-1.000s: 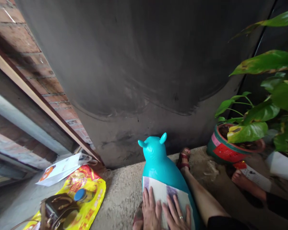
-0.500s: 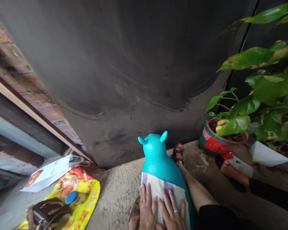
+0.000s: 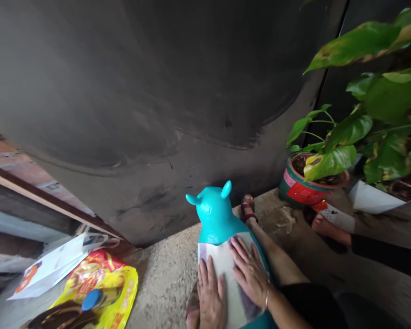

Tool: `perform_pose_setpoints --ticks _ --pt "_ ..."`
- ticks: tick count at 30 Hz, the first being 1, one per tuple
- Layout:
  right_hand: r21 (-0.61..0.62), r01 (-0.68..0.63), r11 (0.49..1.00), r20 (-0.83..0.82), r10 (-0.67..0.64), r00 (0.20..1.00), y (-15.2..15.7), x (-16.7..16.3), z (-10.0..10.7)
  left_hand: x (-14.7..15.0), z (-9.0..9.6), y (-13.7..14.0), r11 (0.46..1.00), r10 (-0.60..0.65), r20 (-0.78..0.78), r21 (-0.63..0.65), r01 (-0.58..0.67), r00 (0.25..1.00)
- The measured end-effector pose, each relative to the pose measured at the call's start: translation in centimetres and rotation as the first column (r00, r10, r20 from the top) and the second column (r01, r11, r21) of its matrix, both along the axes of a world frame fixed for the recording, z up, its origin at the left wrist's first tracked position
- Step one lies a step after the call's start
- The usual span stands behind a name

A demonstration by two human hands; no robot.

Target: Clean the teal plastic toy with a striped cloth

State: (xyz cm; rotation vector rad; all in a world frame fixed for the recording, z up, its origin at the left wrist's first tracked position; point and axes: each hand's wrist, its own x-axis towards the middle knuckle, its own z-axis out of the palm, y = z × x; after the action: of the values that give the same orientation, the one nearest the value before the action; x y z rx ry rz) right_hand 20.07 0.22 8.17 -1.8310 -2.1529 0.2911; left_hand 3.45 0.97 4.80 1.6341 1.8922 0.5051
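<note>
Left hand (image 3: 212, 297) and right hand (image 3: 252, 276) laid flat upon a cloth (image 3: 222, 262) covering the back of a turquoise toy animal (image 3: 216, 217).

The cloth, white with purple bands, lies behind the toy's eared head. The left hand's fingers are extended and slightly parted; the right hand rests farther forward, its fingers straight and fairly narrow-set; neither grips anything. The toy stands on the rough floor (image 3: 167, 269) before a dark panel (image 3: 192, 91), a sandalled foot (image 3: 248, 209) to its right. At left, a yellow bag (image 3: 127, 290) bears a blue-capped container (image 3: 92, 299), next to a white bag (image 3: 51, 265); at right, a plant pot (image 3: 299, 188) and a white planter (image 3: 373, 199).
</note>
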Motion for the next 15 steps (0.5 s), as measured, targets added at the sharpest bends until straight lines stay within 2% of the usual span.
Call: perform_pose_setpoints --ticks 1,3,6,8,10,12,15 --pt "-0.017 -0.08 0.997 -0.011 0.08 0.997 1.0 0.7 0.3 0.3 0.2 0.8 1.0 -0.027 -0.004 0.009 0.027 1.0" --pt "-0.008 -0.151 0.988 -0.024 0.151 0.988 3.4 2.0 1.1 1.1 0.8 2.6 0.999 -0.045 -0.036 0.011 0.045 0.998" --pt "0.073 -0.117 0.99 -0.03 0.119 0.992 6.1 3.0 2.0 2.3 2.1 4.6 1.0 -0.018 -0.086 -0.015 0.017 0.996" --pt "0.116 -0.082 0.99 -0.032 0.087 0.996 6.0 2.7 2.0 2.6 2.8 4.9 1.0 -0.026 -0.093 -0.008 0.025 0.995" --pt "0.125 -0.017 0.992 -0.036 0.022 0.999 4.6 2.1 1.2 2.5 3.1 4.3 0.999 -0.047 -0.099 0.004 0.047 0.994" --pt "0.149 0.101 0.984 -0.031 -0.098 0.995 1.9 1.2 -0.5 2.1 2.8 2.9 0.998 -0.066 -0.14 0.01 0.068 0.988" --pt "0.228 0.282 0.932 -0.009 -0.288 0.958 -3.7 -0.6 -3.9 1.5 1.0 -0.2 0.992 -0.1 -0.283 0.044 0.117 0.954"
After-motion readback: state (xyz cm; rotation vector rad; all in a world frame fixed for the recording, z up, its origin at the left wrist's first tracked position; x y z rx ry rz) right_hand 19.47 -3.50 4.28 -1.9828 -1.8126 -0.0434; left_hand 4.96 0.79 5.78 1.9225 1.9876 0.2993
